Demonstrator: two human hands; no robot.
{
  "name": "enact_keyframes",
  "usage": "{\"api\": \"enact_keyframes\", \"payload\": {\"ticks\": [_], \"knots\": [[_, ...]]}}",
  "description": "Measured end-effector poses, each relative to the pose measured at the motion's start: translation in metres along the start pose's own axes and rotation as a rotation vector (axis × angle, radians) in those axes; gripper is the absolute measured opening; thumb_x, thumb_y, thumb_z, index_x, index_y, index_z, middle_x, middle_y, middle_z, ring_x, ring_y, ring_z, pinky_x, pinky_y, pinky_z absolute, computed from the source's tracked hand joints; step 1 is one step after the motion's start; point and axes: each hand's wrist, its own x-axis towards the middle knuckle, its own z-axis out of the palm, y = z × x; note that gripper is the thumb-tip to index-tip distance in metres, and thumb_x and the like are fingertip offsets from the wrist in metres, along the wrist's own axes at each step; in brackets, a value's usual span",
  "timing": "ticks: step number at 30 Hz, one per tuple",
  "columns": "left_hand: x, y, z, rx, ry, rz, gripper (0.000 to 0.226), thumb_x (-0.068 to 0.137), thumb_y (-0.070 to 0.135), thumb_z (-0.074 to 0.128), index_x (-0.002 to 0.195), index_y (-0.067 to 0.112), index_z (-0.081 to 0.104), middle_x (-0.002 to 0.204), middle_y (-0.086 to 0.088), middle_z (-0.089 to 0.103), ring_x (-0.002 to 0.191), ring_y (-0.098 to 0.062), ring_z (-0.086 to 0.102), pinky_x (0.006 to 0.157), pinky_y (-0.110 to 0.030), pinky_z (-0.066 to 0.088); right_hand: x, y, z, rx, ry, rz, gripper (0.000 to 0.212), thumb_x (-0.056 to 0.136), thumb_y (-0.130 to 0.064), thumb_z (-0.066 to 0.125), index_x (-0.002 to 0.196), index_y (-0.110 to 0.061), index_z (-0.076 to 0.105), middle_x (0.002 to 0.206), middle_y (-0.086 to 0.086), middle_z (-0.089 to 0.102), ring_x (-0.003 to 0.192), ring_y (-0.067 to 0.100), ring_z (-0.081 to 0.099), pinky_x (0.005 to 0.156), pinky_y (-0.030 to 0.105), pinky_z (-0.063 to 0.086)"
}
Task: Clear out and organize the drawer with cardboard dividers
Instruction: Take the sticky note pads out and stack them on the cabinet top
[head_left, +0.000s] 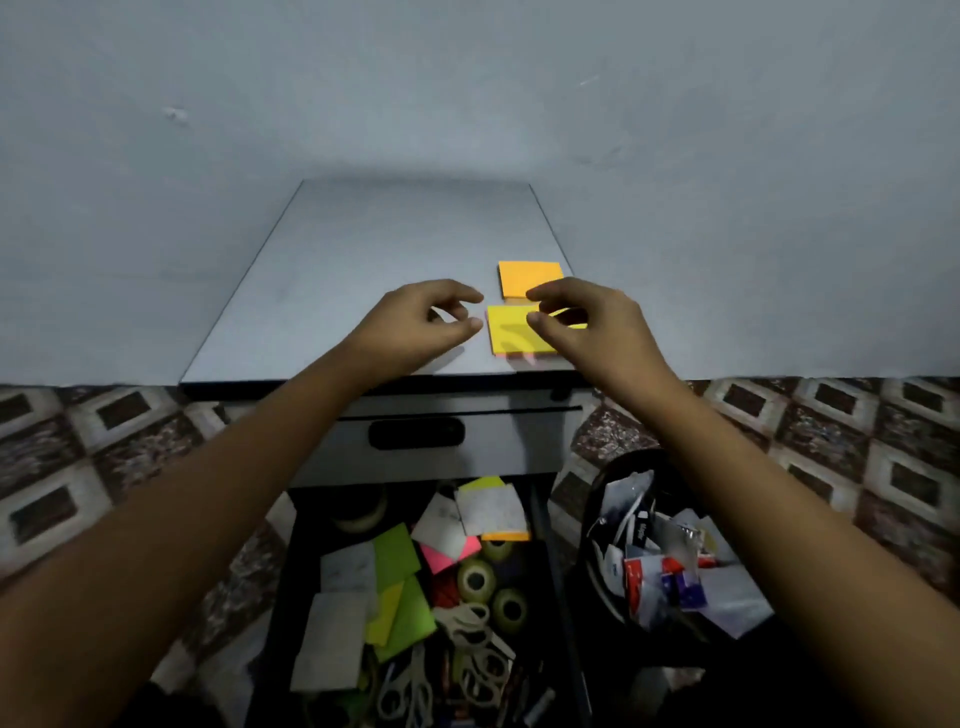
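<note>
On the grey cabinet top (332, 275) lie two sticky-note pads: an orange pad (530, 278) behind a yellow pad (511, 332). My left hand (415, 325) hovers just left of the yellow pad, fingers loosely curled, holding nothing. Over the yellow pad's right part is my right hand (587, 325), fingers also loosely curled and empty. Below, the open drawer (291, 571) is crammed with green, pink and orange note pads (402, 587), white papers (332, 639), tape rolls (475, 579) and scissors (470, 649).
A black bin (670, 551) full of wrappers and paper scraps stands on the patterned tile floor right of the drawer. A shut upper drawer with a dark handle (415, 434) sits above the open one. A pale wall rises behind the cabinet.
</note>
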Motion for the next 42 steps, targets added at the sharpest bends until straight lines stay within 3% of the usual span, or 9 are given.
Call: {"api": "enact_keyframes", "payload": {"ticks": [9, 13, 19, 23, 31, 36, 38, 40, 42], "knots": [[-0.131, -0.068, 0.034, -0.043, -0.055, -0.197, 0.030, 0.088, 0.022, 0.064, 0.117, 0.019, 0.062, 0.097, 0.003, 0.063, 0.089, -0.009, 0.059, 0.073, -0.006, 0.042, -0.110, 0.019, 0.072, 0.018, -0.277, 0.105, 0.028, 0.088, -0.020, 0.064, 0.115, -0.015, 0.065, 0.101, 0.005, 0.064, 0.089, 0.013, 0.058, 0.069, 0.012, 0.039], [-0.171, -0.111, 0.057, -0.066, -0.147, -0.374, 0.027, 0.091, 0.025, 0.059, 0.118, 0.026, 0.058, 0.098, 0.006, 0.061, 0.090, -0.009, 0.057, 0.080, -0.024, 0.045, -0.149, 0.040, 0.115, 0.040, -0.386, 0.226, 0.027, 0.088, -0.020, 0.064, 0.114, -0.014, 0.065, 0.100, 0.007, 0.066, 0.090, 0.019, 0.064, 0.076, 0.021, 0.048], [-0.210, -0.166, 0.102, 0.046, -0.301, -0.589, 0.035, 0.094, 0.023, 0.055, 0.128, 0.015, 0.054, 0.122, -0.008, 0.057, 0.101, -0.021, 0.056, 0.078, -0.023, 0.039, -0.193, 0.075, 0.183, 0.062, -0.557, 0.464, 0.027, 0.087, -0.018, 0.064, 0.113, -0.009, 0.065, 0.104, 0.011, 0.067, 0.098, 0.022, 0.063, 0.073, 0.020, 0.041], [-0.221, -0.191, 0.118, 0.116, -0.341, -0.655, 0.043, 0.095, 0.017, 0.051, 0.137, 0.011, 0.044, 0.139, -0.016, 0.037, 0.123, -0.033, 0.043, 0.094, -0.029, 0.038, -0.209, 0.095, 0.218, 0.036, -0.582, 0.527, 0.024, 0.085, -0.010, 0.062, 0.108, -0.006, 0.068, 0.110, 0.013, 0.067, 0.104, 0.026, 0.062, 0.079, 0.025, 0.042], [-0.224, -0.213, 0.131, 0.200, -0.385, -0.616, 0.043, 0.095, 0.016, 0.050, 0.137, 0.011, 0.045, 0.140, -0.016, 0.036, 0.127, -0.034, 0.039, 0.103, -0.035, 0.036, -0.192, 0.111, 0.263, -0.128, -0.558, 0.558, 0.035, 0.089, -0.019, 0.058, 0.121, -0.006, 0.057, 0.114, 0.019, 0.062, 0.105, 0.035, 0.057, 0.079, 0.035, 0.044], [-0.217, -0.216, 0.137, 0.241, -0.385, -0.597, 0.043, 0.092, 0.018, 0.054, 0.135, 0.013, 0.047, 0.138, -0.015, 0.039, 0.126, -0.034, 0.039, 0.102, -0.037, 0.038, -0.177, 0.114, 0.279, -0.069, -0.536, 0.683, 0.031, 0.088, -0.019, 0.062, 0.109, 0.003, 0.059, 0.105, 0.022, 0.063, 0.098, 0.036, 0.059, 0.075, 0.034, 0.044], [-0.213, -0.216, 0.138, 0.277, -0.400, -0.587, 0.044, 0.092, 0.021, 0.055, 0.135, 0.015, 0.046, 0.138, -0.014, 0.039, 0.126, -0.035, 0.038, 0.102, -0.039, 0.038, -0.172, 0.114, 0.279, -0.031, -0.529, 0.762, 0.019, 0.087, -0.016, 0.064, 0.083, 0.001, 0.061, 0.085, 0.020, 0.062, 0.081, 0.032, 0.059, 0.070, 0.032, 0.041], [-0.210, -0.217, 0.141, 0.341, -0.433, -0.567, 0.045, 0.093, 0.025, 0.054, 0.136, 0.015, 0.045, 0.137, -0.013, 0.039, 0.124, -0.035, 0.038, 0.100, -0.040, 0.039, -0.168, 0.116, 0.279, 0.010, -0.506, 0.843, 0.035, 0.085, -0.012, 0.066, 0.055, -0.007, 0.048, 0.071, 0.017, 0.054, 0.071, 0.028, 0.055, 0.068, 0.035, 0.042], [-0.207, -0.217, 0.147, 0.405, -0.459, -0.559, 0.047, 0.092, 0.029, 0.053, 0.136, 0.015, 0.044, 0.133, -0.014, 0.039, 0.120, -0.035, 0.040, 0.096, -0.041, 0.041, -0.165, 0.115, 0.277, 0.053, -0.501, 0.880, 0.031, 0.084, -0.009, 0.065, 0.057, -0.002, 0.052, 0.075, 0.021, 0.055, 0.077, 0.029, 0.055, 0.071, 0.038, 0.046]]}}
